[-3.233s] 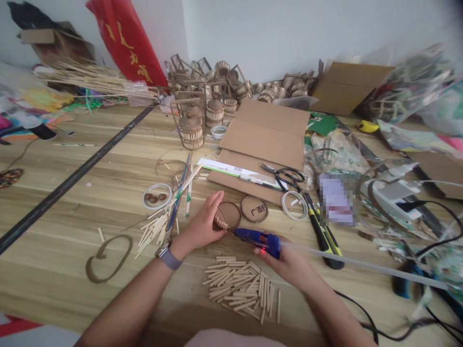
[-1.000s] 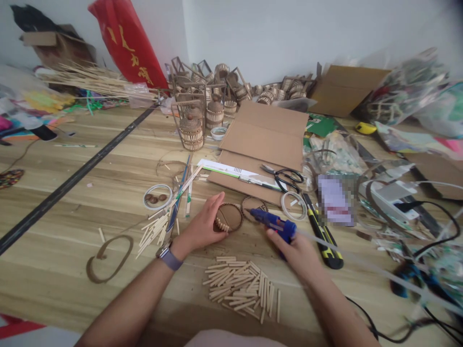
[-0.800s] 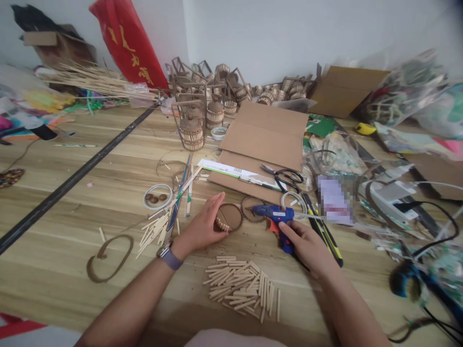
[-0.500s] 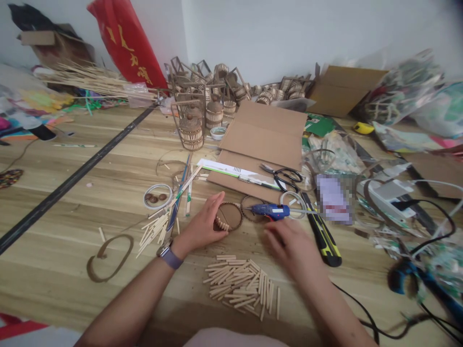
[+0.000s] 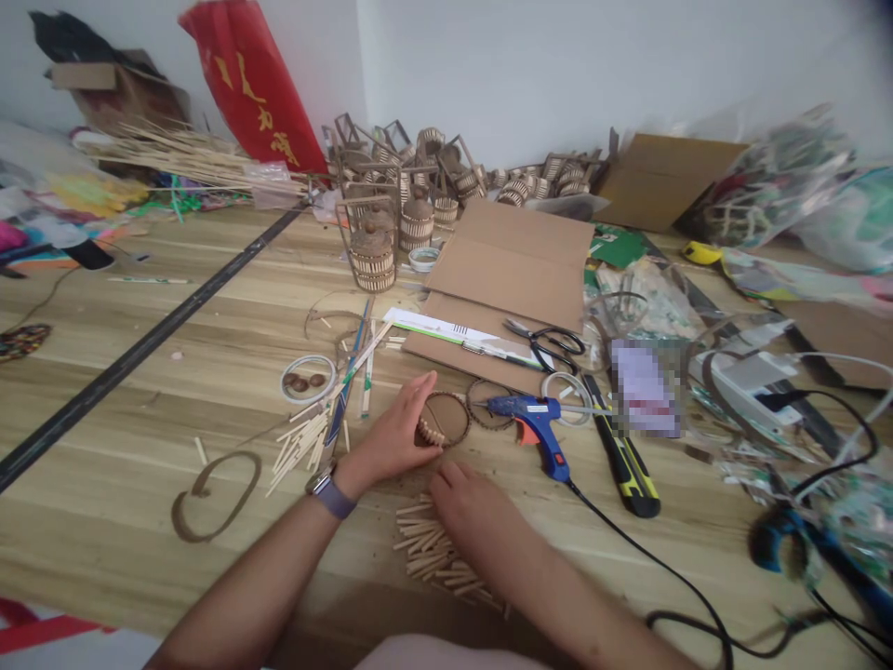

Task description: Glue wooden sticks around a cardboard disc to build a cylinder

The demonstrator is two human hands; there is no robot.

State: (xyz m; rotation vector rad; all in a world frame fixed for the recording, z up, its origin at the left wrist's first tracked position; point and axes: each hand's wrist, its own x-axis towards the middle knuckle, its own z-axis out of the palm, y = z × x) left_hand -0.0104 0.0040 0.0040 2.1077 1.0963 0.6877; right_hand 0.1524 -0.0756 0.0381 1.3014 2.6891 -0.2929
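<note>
My left hand point(image 5: 397, 433), with a watch on its wrist, curls around the left side of a thin brown ring point(image 5: 469, 423). A short row of small wooden sticks point(image 5: 429, 434) stands along the ring's inner left edge. Just below it, my right hand point(image 5: 464, 498) reaches down at the top of a pile of short wooden sticks point(image 5: 425, 549). Its fingers are bent and close together, their tips mostly hidden, so what they pinch does not show. A blue glue gun point(image 5: 530, 409) lies right of the ring, its nozzle pointing left over another thin ring, untouched by either hand.
Right of the glue gun lies a black-and-yellow utility knife point(image 5: 628, 465). Black scissors point(image 5: 551, 344) rest on cardboard sheets point(image 5: 509, 261). Several small stick buckets point(image 5: 372, 261) stand at the back. Longer sticks point(image 5: 297, 447) and a brown strip coil point(image 5: 216, 493) lie left. The gun's cord point(image 5: 642, 549) runs right.
My right hand has moved left, away from beside the glue gun's handle, to the stick pile. The gun's handle and trigger now show fully. My left hand keeps its hold on the ring.
</note>
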